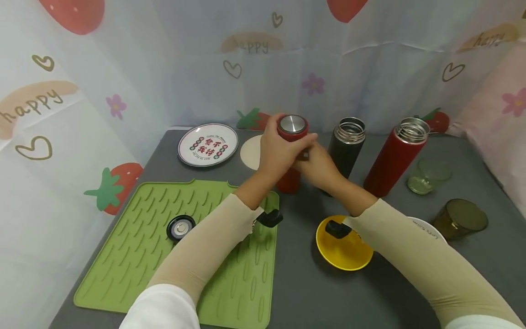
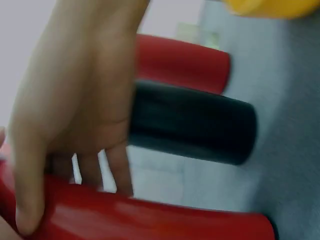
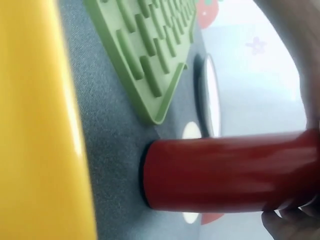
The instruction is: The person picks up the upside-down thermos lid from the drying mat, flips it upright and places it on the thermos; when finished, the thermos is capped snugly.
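Both hands are on a red thermos that stands upright on the grey table, a silver-topped lid at its mouth. My left hand grips its upper part from the left, thumb and fingers curled round it in the left wrist view. From the right, my right hand holds the thermos just below the lid; its fingers partly show at the edge of the right wrist view. Just to the right stand a black thermos and another red thermos, both with bare metal mouths.
A green ridged mat lies at left, bearing a black round lid. Behind it are a white printed plate and a cream disc. A yellow dish, white dish, clear glass and brown glass stand at right.
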Available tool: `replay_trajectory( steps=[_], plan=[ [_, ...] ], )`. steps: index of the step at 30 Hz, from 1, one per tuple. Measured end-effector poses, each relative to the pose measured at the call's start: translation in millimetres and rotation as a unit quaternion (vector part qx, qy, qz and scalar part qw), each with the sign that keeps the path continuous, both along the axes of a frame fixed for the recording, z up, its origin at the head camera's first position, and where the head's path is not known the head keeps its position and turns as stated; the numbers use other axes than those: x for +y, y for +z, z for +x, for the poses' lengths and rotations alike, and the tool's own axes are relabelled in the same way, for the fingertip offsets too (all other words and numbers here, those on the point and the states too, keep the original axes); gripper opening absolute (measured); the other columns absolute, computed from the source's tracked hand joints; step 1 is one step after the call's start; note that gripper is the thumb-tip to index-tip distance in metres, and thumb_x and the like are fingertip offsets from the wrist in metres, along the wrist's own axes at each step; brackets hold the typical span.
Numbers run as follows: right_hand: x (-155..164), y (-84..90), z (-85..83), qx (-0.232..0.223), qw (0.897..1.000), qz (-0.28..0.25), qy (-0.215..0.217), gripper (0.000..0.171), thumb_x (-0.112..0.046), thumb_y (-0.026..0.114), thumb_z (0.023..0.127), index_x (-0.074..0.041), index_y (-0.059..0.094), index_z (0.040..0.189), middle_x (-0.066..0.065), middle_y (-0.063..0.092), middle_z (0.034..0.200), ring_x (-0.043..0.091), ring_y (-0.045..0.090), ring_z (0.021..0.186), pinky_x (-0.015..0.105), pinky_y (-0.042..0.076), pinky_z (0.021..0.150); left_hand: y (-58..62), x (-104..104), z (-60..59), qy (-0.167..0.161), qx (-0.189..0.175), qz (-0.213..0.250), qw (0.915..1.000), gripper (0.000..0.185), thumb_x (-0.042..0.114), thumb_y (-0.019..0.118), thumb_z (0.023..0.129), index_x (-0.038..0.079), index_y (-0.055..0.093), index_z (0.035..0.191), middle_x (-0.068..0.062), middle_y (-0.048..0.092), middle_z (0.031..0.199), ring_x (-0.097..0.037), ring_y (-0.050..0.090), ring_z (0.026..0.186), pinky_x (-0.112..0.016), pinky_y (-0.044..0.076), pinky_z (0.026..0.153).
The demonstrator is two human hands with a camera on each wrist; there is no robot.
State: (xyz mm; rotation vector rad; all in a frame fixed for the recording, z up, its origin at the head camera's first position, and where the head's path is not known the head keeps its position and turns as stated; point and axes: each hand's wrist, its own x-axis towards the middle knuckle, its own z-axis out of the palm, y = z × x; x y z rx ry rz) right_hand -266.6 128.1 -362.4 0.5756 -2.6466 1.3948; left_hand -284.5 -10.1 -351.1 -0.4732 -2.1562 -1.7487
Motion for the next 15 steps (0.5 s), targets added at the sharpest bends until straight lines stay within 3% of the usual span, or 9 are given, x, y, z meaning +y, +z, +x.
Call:
replay_trajectory(
  steps=[2,4,5,7,10,12,15],
  plan=[
    [-1,1.3,-0.7,-0.031,0.999,-0.011,-0.001,0.064,-0.028,0.069,0.091,-0.004,0.038,0.142,0.012,0.051,0.134,0.027,0.053,0.118,0.043,0.046,0.095,0.1,-8,-10.6,-0.073,-0.037,0.064,0.9946,0.075,0.025,0.084,0.076,0.012,0.045,0.139,-0.005,0.056,0.124,-0.019,0.058,0.107,-0.032,0.050,0.088],
    [-2,2.5,-1.5,-0.058,0.998,-0.016,-0.006,0.075,-0.036,0.071,0.090,-0.006,0.032,0.146,0.011,0.047,0.140,0.027,0.051,0.123,0.043,0.045,0.097,-0.9,-18,-20.4,-0.142,-0.067,0.113,0.9811,0.078,0.010,0.082,0.077,0.014,0.042,0.143,-0.009,0.057,0.126,-0.022,0.058,0.111,-0.034,0.049,0.091],
    [-2,3.4,-1.6,-0.068,0.998,-0.018,-0.009,0.079,-0.038,0.071,0.089,-0.008,0.029,0.148,0.010,0.045,0.142,0.027,0.050,0.124,0.043,0.045,0.098,-2.1,-23,-24.2,-0.170,-0.075,0.132,0.9737,0.080,0.003,0.080,0.077,0.015,0.040,0.145,-0.010,0.056,0.128,-0.023,0.057,0.114,-0.035,0.047,0.094],
    [-2,4.1,-1.9,-0.080,0.996,-0.021,-0.015,0.082,-0.041,0.071,0.088,-0.009,0.027,0.149,0.010,0.045,0.143,0.028,0.050,0.125,0.043,0.046,0.097,-5.9,-31,-28.7,-0.193,-0.065,0.160,0.9660,0.084,-0.007,0.076,0.077,0.013,0.037,0.148,-0.014,0.054,0.132,-0.024,0.054,0.118,-0.037,0.044,0.099],
    [-2,4.8,-1.4,-0.083,0.996,-0.023,-0.018,0.082,-0.043,0.072,0.087,-0.009,0.029,0.148,0.010,0.046,0.141,0.030,0.051,0.123,0.045,0.046,0.096,-13.4,-38,-25.3,-0.162,-0.006,0.169,0.9722,0.072,-0.011,0.073,0.079,0.004,0.044,0.143,-0.017,0.055,0.131,-0.024,0.054,0.118,-0.040,0.042,0.101],
    [-2,5.0,-0.8,-0.080,0.996,-0.027,-0.019,0.081,-0.043,0.072,0.087,-0.009,0.031,0.147,0.010,0.047,0.140,0.031,0.052,0.122,0.045,0.047,0.095,-16.9,-39,-18.4,-0.125,0.033,0.158,0.9790,0.058,-0.009,0.071,0.083,-0.001,0.051,0.136,-0.017,0.058,0.127,-0.023,0.055,0.117,-0.040,0.042,0.102],
    [-3,4.7,-0.7,-0.070,0.997,-0.033,-0.014,0.079,-0.043,0.072,0.087,-0.008,0.032,0.146,0.010,0.048,0.139,0.030,0.052,0.122,0.045,0.047,0.095,-15.2,-35,-5.5,-0.068,0.056,0.098,0.9913,0.049,0.005,0.074,0.086,0.001,0.057,0.132,-0.010,0.061,0.125,-0.018,0.055,0.118,-0.036,0.039,0.104]
  ],
)
